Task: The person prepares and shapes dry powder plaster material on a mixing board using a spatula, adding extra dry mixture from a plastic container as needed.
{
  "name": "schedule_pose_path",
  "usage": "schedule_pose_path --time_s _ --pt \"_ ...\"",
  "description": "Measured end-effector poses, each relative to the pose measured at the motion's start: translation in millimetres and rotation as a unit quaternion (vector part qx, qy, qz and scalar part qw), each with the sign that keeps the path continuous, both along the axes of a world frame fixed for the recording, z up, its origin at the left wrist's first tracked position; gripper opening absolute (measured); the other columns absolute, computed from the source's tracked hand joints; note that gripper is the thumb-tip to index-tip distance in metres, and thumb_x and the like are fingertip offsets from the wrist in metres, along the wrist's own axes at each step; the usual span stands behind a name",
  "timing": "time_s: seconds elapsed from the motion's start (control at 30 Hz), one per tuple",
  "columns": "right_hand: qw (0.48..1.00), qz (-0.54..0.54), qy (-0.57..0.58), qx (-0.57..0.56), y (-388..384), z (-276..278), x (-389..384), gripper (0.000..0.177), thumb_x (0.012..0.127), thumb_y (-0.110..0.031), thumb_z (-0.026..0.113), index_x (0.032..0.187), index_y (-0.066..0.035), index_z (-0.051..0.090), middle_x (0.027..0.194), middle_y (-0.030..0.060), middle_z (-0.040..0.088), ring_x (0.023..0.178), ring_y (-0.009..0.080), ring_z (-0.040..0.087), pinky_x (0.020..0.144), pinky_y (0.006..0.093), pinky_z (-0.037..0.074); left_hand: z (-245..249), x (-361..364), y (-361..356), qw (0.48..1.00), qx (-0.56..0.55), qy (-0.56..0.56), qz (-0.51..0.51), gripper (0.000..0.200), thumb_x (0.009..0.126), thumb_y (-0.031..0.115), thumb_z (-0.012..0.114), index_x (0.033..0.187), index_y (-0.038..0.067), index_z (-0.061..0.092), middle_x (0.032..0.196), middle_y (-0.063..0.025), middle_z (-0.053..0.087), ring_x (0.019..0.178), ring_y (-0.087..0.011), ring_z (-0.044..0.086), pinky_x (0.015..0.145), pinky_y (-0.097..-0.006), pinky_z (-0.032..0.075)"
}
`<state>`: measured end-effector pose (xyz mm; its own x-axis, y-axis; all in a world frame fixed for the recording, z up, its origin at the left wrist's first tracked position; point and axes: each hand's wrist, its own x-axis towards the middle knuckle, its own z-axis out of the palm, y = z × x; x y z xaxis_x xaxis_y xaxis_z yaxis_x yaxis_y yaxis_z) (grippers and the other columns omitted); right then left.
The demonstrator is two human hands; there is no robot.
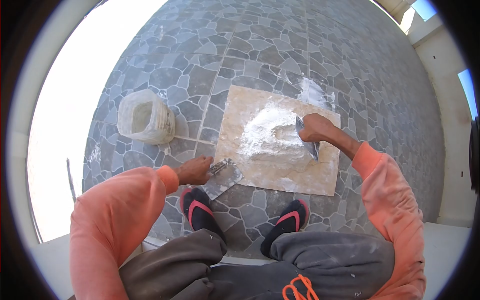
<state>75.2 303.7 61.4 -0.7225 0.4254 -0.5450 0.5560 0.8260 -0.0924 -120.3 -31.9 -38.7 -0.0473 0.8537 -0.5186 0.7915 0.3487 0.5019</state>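
Observation:
A mound of white powder (270, 132) lies on a tan square board (325, 181) on the floor in front of me. My right hand (317, 128) is closed around a metal-bladed scraper (314, 149), its blade standing against the mound's right side. At the board's lower left corner, my left hand (194, 170) grips a flat trowel (223, 182). The trowel's plate is smeared with pale residue and overlaps the board's corner. Most of the scraper's handle is hidden inside my right fist.
A whitish square plastic bucket (167, 122) stands on the stone-patterned tile floor (185, 75), left of the board. White powder is spilled on the tiles (311, 92) behind the board. My feet in flip-flops (294, 215) are just below the board. A pale wall (455, 165) rises at right.

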Motion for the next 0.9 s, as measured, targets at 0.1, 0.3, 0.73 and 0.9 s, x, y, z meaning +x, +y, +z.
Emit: schedule_pose_path --time_s 0.1,0.3,0.73,0.9 --pt "1.000 0.019 0.005 -0.008 -5 -5 -3 0.029 0.061 -0.012 0.053 0.072 0.012 0.065 0.075 0.0349 0.060 0.074 0.0457 0.064 0.068 0.0473 0.051 38 2 3 0.998 0.063 -0.001 0.009 0.046 0.084 0.017 0.060 0.123 -0.003 0.046 0.113 -0.0277 0.055 0.103 -0.0438 0.057 0.091 -0.0484 0.045" --pt "0.998 0.007 0.042 -0.055 -13 14 -10 0.033 0.063 -0.014 0.053 0.075 0.014 0.063 0.078 0.0366 0.060 0.077 0.0476 0.064 0.070 0.0483 0.051 125 -15 2 0.968 0.201 0.143 0.053 0.042 0.085 0.014 0.064 0.121 -0.002 0.049 0.107 -0.0206 0.056 0.095 -0.0394 0.059 0.082 -0.0460 0.048" --pt "0.998 0.031 0.049 -0.012 1 27 10 0.032 0.070 -0.017 0.054 0.085 0.009 0.065 0.087 0.0326 0.063 0.085 0.0459 0.063 0.079 0.0485 0.050 133 -85 -83 0.908 0.116 0.312 0.256 0.051 0.082 0.029 0.075 0.122 0.004 0.054 0.118 -0.0178 0.058 0.095 -0.0321 0.065 0.076 -0.0431 0.053" --pt "0.997 0.030 0.059 -0.025 0 26 10 0.030 0.070 -0.017 0.054 0.084 0.008 0.064 0.086 0.0318 0.063 0.083 0.0460 0.063 0.078 0.0492 0.049 124 -99 -85 0.909 0.132 0.292 0.266 0.043 0.081 0.034 0.076 0.107 0.003 0.061 0.111 -0.0148 0.062 0.089 -0.0304 0.066 0.072 -0.0419 0.053"
